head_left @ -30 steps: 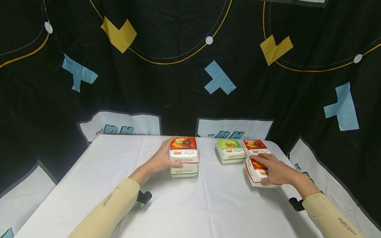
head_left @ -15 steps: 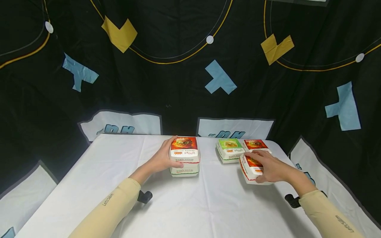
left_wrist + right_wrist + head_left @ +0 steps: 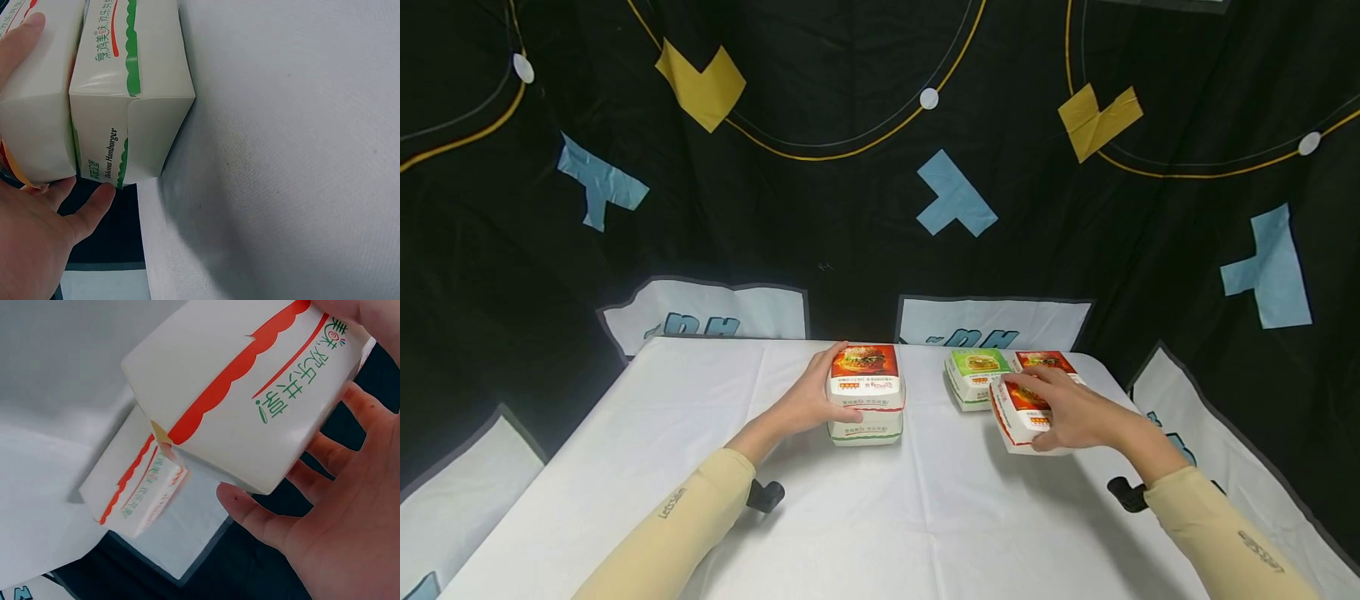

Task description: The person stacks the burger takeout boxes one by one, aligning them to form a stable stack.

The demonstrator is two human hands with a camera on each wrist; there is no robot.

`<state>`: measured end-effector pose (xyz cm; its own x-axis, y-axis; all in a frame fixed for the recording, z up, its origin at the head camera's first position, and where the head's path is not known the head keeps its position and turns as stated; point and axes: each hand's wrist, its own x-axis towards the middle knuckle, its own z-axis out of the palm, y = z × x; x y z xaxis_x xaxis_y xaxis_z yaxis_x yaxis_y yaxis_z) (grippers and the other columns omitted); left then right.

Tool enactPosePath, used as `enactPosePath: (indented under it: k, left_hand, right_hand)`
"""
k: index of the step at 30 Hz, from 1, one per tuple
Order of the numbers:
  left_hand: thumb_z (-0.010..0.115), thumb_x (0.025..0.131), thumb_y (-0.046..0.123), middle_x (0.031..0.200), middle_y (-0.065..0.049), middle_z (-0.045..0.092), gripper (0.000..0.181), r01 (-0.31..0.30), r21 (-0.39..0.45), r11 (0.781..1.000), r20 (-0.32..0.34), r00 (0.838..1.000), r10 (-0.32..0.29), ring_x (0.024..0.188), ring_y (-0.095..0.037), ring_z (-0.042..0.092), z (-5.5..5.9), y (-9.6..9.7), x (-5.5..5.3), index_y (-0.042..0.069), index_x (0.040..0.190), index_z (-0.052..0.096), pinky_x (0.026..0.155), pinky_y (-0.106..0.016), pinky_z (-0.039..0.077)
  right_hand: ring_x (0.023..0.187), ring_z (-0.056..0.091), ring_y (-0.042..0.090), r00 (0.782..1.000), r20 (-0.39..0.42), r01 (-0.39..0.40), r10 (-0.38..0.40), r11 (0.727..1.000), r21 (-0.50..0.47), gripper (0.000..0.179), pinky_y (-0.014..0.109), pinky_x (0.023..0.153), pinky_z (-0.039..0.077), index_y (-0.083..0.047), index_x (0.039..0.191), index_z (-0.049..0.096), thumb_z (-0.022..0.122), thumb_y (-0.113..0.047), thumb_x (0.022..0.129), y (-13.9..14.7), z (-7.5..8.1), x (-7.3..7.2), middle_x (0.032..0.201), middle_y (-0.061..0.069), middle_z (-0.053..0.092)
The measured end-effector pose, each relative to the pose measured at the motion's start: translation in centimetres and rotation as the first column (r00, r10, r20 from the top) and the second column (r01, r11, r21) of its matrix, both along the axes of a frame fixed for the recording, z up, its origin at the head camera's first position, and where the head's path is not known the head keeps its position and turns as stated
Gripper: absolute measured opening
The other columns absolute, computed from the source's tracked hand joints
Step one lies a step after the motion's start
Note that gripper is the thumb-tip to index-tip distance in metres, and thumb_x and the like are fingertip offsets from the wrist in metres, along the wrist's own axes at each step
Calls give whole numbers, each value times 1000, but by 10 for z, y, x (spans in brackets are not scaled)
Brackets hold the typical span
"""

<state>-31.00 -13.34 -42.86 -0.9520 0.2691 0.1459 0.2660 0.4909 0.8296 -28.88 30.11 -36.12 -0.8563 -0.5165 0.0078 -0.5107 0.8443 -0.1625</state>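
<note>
Two burger boxes are stacked on the table. The upper red-topped burger box [image 3: 865, 371] sits on a green-trimmed burger box [image 3: 134, 69]. My left hand [image 3: 811, 398] grips the stack from its left side, thumb on the front; in the left wrist view a fingertip reaches the lower box's edge. My right hand [image 3: 1078, 410] holds another red-topped burger box [image 3: 1018, 417] from above and the right, lifted and tilted off the table. Its white side with a red scalloped band [image 3: 231, 375] fills the right wrist view.
A green-topped burger box [image 3: 977, 367] stands at the back right, beside a red-topped burger box [image 3: 1043, 359] partly hidden by my right hand. The white-clothed table [image 3: 865, 517] ends at a black curtain [image 3: 835, 233] with paper and tape shapes.
My right hand has lifted its red-topped burger box off the table and carried it leftward, in front of the green-topped box. The left hand and its stack stay in place.
</note>
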Motion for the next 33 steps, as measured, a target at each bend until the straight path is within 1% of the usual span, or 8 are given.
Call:
enactPosePath:
  k: [5, 10, 14, 18, 21, 28, 33]
  left_hand:
    - [93, 66, 41, 158, -4, 25, 122, 0, 2, 1000, 1, 1000, 0, 138, -27, 36, -1, -1, 0, 29, 160, 16, 110, -54, 43]
    - [93, 66, 40, 159, -4, 25, 122, -2, 2, 1000, 3, 1000, 2, 138, -27, 36, 0, -1, 1, 28, 160, 16, 109, -55, 43]
    - [93, 66, 40, 158, -4, 26, 122, -2, 5, 1000, 2, 1000, 2, 137, -27, 36, 0, -1, 1, 28, 160, 16, 109, -54, 44]
    - [93, 67, 39, 159, -4, 25, 122, -5, 5, 1000, 6, 1000, 5, 138, -27, 36, 0, -1, 2, 28, 160, 16, 109, -54, 43]
    - [93, 67, 38, 159, -3, 24, 122, -10, 3, 1000, 14, 1000, 10, 138, -27, 36, 0, 0, 2, 29, 160, 16, 110, -54, 43]
    - [93, 67, 41, 158, -3, 25, 121, -4, -2, 1000, 13, 1000, 4, 137, -27, 36, 1, 0, 2, 32, 160, 15, 110, -54, 42]
    - [93, 66, 41, 157, -3, 26, 121, 6, 10, 1000, 5, 1000, -6, 137, -26, 36, 0, 0, 0, 32, 159, 16, 110, -54, 42]
  right_hand:
    - [132, 38, 32, 1000, 6, -7, 7, 1000, -4, 93, 51, 91, 50, -36, 153, 39, 85, -34, 72, -8, 6, 0, 156, 10, 35]
    - [136, 38, 34, 999, -9, -41, 41, 999, -13, 92, 55, 93, 50, -33, 154, 39, 83, -31, 74, -15, 11, 0, 158, 12, 33]
    - [137, 36, 32, 998, -18, -58, 58, 998, -10, 93, 52, 93, 51, -32, 155, 37, 82, -33, 74, -22, 15, -1, 159, 10, 32]
    - [137, 35, 32, 999, -7, -47, 47, 999, -7, 95, 53, 94, 51, -35, 156, 34, 83, -36, 74, -29, 19, -3, 158, 8, 32]
    - [138, 35, 34, 999, -4, -47, 47, 999, -12, 95, 56, 94, 51, -36, 156, 34, 83, -36, 74, -34, 21, -4, 159, 8, 32]
    - [133, 39, 30, 997, -19, -76, 76, 997, -21, 95, 51, 95, 50, -36, 156, 34, 83, -36, 75, -43, 28, -7, 156, 5, 36]
    - [132, 39, 28, 997, -18, -82, 81, 996, -38, 94, 51, 97, 47, -37, 156, 34, 82, -36, 75, -52, 34, -8, 155, 3, 37]
